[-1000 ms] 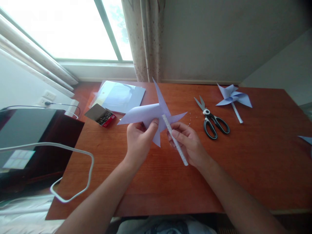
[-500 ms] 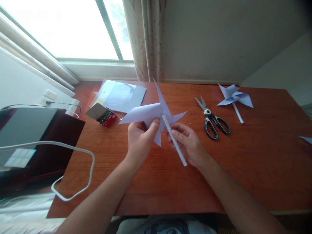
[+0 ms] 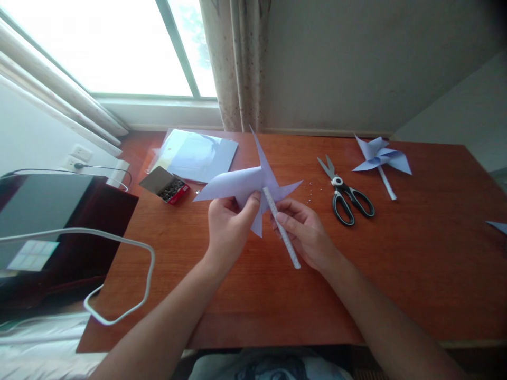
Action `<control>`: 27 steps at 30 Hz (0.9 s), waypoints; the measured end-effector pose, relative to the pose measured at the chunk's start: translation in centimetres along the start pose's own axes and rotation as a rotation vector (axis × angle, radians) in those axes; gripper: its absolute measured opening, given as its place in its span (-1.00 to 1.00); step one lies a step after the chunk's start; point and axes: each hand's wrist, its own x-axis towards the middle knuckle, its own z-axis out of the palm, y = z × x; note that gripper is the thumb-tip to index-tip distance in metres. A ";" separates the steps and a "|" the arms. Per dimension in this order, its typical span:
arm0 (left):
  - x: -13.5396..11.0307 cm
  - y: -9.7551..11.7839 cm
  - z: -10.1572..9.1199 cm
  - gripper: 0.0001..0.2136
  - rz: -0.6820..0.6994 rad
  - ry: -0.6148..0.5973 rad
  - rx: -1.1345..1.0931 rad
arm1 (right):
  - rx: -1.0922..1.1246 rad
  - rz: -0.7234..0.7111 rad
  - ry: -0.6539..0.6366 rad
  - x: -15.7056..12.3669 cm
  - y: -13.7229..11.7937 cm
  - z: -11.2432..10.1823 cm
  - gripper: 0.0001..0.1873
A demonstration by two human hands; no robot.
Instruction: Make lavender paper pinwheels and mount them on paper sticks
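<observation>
Above the middle of the desk, a pale paper pinwheel (image 3: 237, 183) is held up with its back towards me. My left hand (image 3: 229, 227) is closed on it, thumb pressing near the centre and fingers behind the blades. A rolled paper stick (image 3: 287, 240) crosses the pinwheel's back and slants down to the right. My right hand (image 3: 304, 229) pinches this stick below its top end, thumb on the near side. Some right fingertips are hidden behind the stick. How the stick is joined to the blades cannot be seen.
Right of my hands lie black-handled scissors (image 3: 344, 192), opened slightly. Beyond them rests another pinwheel (image 3: 380, 155) on its stick. At the left sit an open red box of small metal pieces (image 3: 170, 190) and a plastic sleeve of paper (image 3: 194, 153). A white cable (image 3: 150, 269) loops over the desk's left edge.
The stick's lower end has swung slightly left, and my right thumb has shifted a little with it. My left hand and the blades have hardly moved.
</observation>
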 end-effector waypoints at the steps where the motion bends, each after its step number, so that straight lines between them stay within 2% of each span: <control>1: 0.0 0.0 0.0 -0.82 0.004 0.000 0.010 | -0.007 -0.001 0.002 0.0 0.0 0.0 -0.78; 17: 0.0 0.3 0.0 -0.81 0.009 0.015 0.117 | -0.089 -0.058 -0.008 0.1 0.0 0.3 -0.79; 27: -0.1 0.6 0.2 -0.79 0.012 0.021 0.174 | -0.260 -0.130 0.001 0.1 -0.4 0.9 -0.74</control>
